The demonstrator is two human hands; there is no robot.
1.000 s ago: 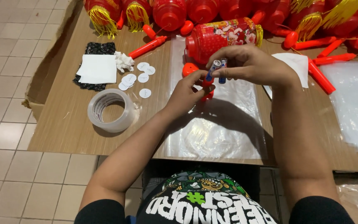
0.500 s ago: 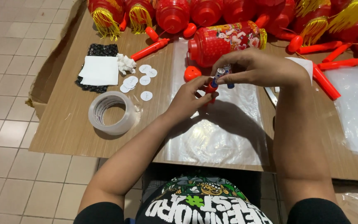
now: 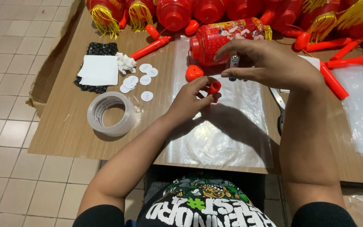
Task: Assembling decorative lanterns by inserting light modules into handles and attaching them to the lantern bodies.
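Head view: your left hand (image 3: 190, 98) is clenched around a small red tube (image 3: 213, 87), open end up, above the clear plastic sheet (image 3: 215, 138). Your right hand (image 3: 274, 63) pinches a small cylindrical battery (image 3: 234, 63) upright, just above and to the right of the tube, apart from it. A tape roll (image 3: 111, 113) lies well to the left.

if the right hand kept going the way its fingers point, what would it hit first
The right hand, holding a small battery, points leftward. The red heart-shaped piece probably comes first, though the hand's height above the table is unclear.
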